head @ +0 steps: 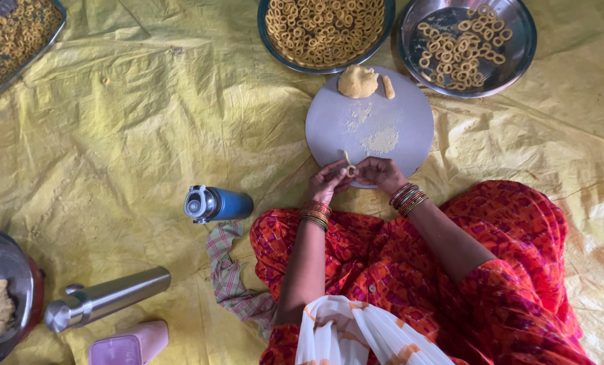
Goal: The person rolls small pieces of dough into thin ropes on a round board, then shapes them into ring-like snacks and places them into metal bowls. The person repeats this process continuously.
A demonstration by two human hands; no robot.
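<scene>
Between both hands' fingers (pixel 339 172), dough strip (pixel 347 159)

From my feed, the tray of rings (pixel 11 40) at ten o'clock is cut by the left and top edges. The two round bowls at twelve, the full bowl (pixel 324 34) and the steel bowl (pixel 468 44), both lose their far rims to the top edge. At eight o'clock a pot with dough (pixel 1 297) runs off the left edge, and the pink box (pixel 127 345) beside the steel flask is clipped at the bottom. The dough strip (pixel 348 162) is mostly hidden between the fingers of the left hand (pixel 328 182) and right hand (pixel 378 172); I cannot tell its shape there. My lap and knees run off the bottom edge.
</scene>
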